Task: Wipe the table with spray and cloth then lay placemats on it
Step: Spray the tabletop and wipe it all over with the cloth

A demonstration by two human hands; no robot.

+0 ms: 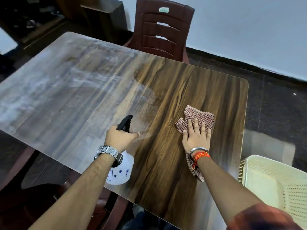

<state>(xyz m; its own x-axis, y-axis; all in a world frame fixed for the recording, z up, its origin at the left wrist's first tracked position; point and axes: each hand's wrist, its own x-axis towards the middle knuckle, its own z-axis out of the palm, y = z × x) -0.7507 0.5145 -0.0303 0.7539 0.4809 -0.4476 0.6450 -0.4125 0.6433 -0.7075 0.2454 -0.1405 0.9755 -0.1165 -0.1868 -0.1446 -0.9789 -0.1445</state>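
The left hand (pixel 120 137) grips the spray bottle (pixel 122 170); the right hand (pixel 196 136) lies flat, fingers spread, on the cloth (pixel 198 116). Wiping should probably press in overlapping strokes toward the table (pixel 66 90)'s dull, streaky left side.

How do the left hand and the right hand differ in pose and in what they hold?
The left hand is raised and curled around the white spray bottle with a black nozzle; the right hand lies flat, fingers spread, pressing the red-checked cloth onto the wooden table. The left wrist has a metal watch, the right a bangle and red thread.
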